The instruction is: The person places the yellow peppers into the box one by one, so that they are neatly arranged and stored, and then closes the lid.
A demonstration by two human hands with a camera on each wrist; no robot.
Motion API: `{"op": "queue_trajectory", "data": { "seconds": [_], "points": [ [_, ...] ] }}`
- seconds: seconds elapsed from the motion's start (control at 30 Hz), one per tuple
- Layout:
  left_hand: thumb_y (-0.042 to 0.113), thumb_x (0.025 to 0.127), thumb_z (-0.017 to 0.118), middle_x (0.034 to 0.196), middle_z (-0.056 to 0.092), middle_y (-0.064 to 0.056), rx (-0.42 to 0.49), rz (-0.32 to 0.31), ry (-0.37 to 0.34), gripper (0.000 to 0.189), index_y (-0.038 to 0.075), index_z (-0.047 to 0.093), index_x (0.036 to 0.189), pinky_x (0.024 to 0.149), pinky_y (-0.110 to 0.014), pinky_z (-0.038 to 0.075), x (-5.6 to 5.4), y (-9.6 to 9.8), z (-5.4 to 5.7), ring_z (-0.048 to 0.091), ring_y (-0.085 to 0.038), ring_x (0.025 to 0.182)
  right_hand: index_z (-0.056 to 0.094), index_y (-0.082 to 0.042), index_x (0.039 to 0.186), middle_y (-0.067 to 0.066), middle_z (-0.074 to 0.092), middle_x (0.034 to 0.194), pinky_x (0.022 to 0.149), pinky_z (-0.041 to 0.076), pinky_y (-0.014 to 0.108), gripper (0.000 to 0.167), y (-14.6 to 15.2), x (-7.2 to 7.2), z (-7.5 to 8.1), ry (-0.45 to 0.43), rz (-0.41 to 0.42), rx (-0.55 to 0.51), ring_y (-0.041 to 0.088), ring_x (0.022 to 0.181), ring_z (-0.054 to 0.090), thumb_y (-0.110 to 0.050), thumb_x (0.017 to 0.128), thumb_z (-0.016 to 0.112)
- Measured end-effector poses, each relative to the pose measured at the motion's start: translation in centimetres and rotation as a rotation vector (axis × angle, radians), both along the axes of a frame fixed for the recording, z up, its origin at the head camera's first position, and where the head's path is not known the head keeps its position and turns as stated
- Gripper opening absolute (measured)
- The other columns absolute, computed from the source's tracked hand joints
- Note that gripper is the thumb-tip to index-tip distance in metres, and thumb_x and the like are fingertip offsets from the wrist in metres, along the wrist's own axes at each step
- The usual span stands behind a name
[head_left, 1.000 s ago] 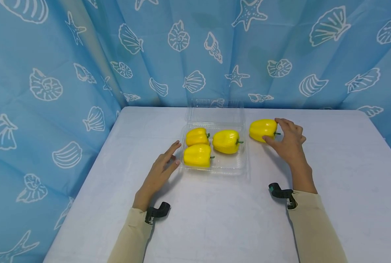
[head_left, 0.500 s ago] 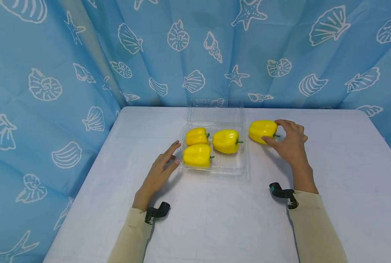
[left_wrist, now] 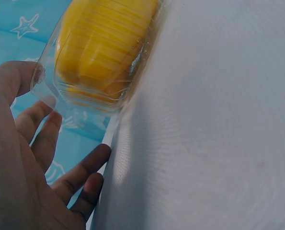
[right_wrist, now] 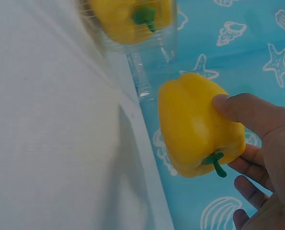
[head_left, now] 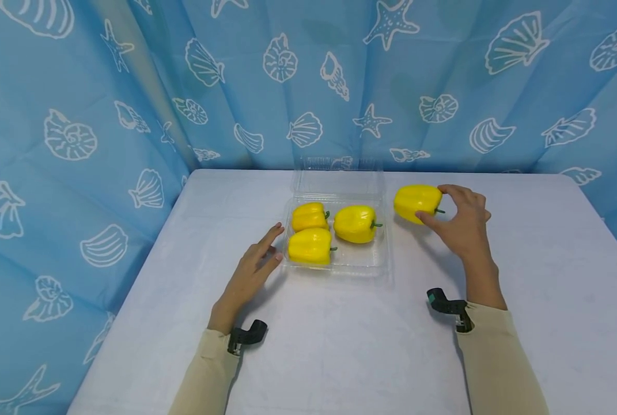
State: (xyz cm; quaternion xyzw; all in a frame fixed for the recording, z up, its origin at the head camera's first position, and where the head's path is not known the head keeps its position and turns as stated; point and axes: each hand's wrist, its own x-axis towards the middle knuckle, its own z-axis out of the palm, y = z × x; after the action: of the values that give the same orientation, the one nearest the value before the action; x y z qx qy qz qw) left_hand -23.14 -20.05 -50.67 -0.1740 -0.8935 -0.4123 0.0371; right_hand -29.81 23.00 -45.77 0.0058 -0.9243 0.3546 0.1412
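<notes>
My right hand (head_left: pixel 462 222) pinches a yellow bell pepper (head_left: pixel 416 203) between thumb and fingers, right of the clear plastic clamshell box (head_left: pixel 357 260). In the right wrist view this bell pepper (right_wrist: pixel 195 124) hangs above the table, its green stem turned towards the hand. Inside the box lie three more yellow bell peppers: a back left pepper (head_left: pixel 310 217), a front left pepper (head_left: pixel 310 246) and a right pepper (head_left: pixel 355 224). My left hand (head_left: pixel 247 271) rests at the box's left edge, fingers extended. The left wrist view shows its thumb touching the clear rim (left_wrist: pixel 49 64).
The box's clear lid (head_left: pixel 338 178) stands open towards the back edge of the white-covered table (head_left: pixel 329 346). Behind and to the left hangs a blue curtain (head_left: pixel 184 75) with white shell and starfish prints. Each wrist carries a small black camera.
My right hand has raised the bell pepper off the table and shifted slightly right with it. The left hand and the box's peppers look unmoved.
</notes>
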Motion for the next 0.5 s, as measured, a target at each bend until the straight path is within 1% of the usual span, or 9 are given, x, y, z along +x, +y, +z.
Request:
{"op": "queue_trajectory", "data": {
  "seconds": [0.17,0.33,0.5],
  "points": [
    [0.041,0.105,0.048,0.162,0.024,0.017,-0.003,0.007,-0.001,0.057,0.033,0.030,0.158,0.100,-0.051,0.040,0.0,0.1,0.1,0.052,-0.021,0.117,0.052,-0.007,0.141,0.018,0.043,0.149,0.096,0.018,0.063,0.070,0.1,0.3,0.6,0.025,0.004,0.000,0.040,0.136,0.026,-0.037,0.085,0.080],
    [0.040,0.106,0.048,0.162,0.024,0.018,-0.014,0.017,-0.002,0.056,0.032,0.030,0.158,0.099,-0.051,0.040,0.0,0.1,-0.1,0.051,-0.020,0.117,0.052,-0.008,0.142,0.016,0.044,0.149,0.098,0.018,0.065,0.071,-0.2,0.7,1.3,0.030,0.003,0.003,0.040,0.135,0.027,-0.039,0.085,0.079],
    [0.039,0.106,0.049,0.162,0.025,0.018,-0.012,0.016,0.002,0.056,0.032,0.031,0.158,0.099,-0.052,0.040,-0.1,0.1,-0.2,0.052,-0.021,0.117,0.053,-0.008,0.140,0.016,0.044,0.148,0.100,0.019,0.067,0.069,-0.4,1.0,1.9,0.047,0.005,0.009,0.039,0.134,0.029,-0.036,0.084,0.081]
  ]
}}
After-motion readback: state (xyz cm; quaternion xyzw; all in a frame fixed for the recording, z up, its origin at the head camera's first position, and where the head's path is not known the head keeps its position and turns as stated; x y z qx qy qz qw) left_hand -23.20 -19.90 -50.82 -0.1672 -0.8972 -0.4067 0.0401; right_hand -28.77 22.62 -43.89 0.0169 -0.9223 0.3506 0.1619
